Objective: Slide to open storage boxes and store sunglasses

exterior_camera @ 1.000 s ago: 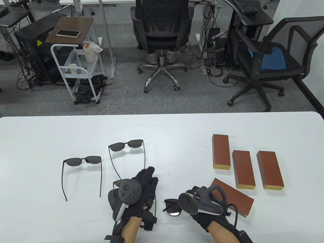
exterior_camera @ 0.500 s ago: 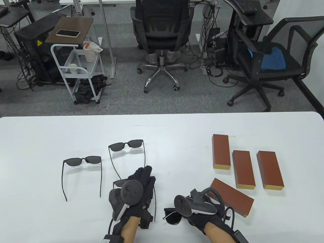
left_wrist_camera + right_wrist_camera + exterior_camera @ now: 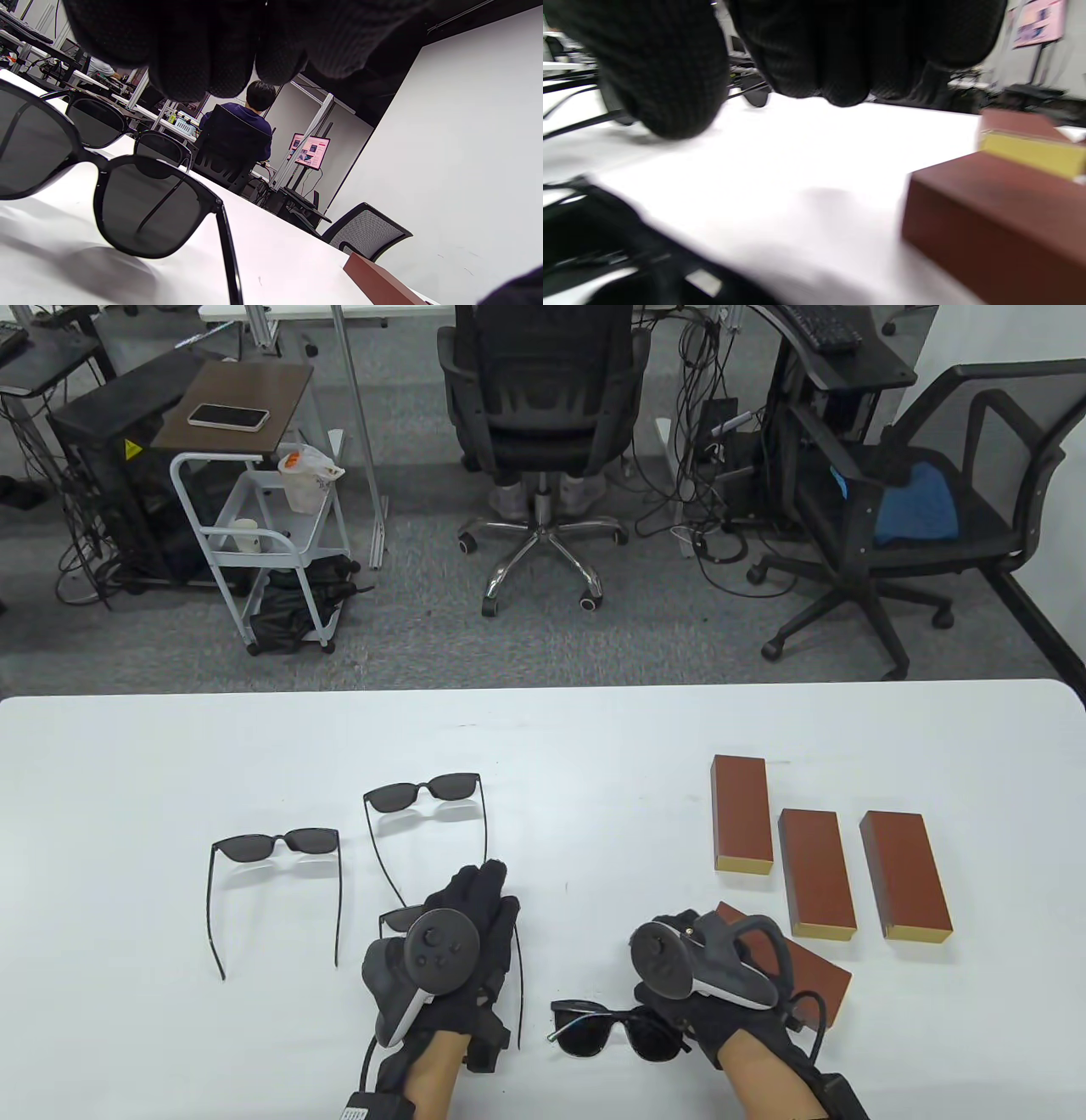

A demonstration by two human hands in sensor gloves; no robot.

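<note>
While my left hand (image 3: 475, 925) lies flat with straight fingers over the sunglasses (image 3: 106, 186) beneath it, one dark lens showing just left of its tracker, my right hand (image 3: 679, 976) hovers above the near corner of the angled storage box (image 3: 819, 976) with fingers loosely curled and gripping nothing. Just below and left of the right hand I see the folded sunglasses (image 3: 615, 1027) resting free on the white table (image 3: 594, 746). Beyond the right hand, three closed storage boxes (image 3: 814, 869) stand side by side, and two more open pairs (image 3: 356, 823) lie beyond and left of the left hand.
</note>
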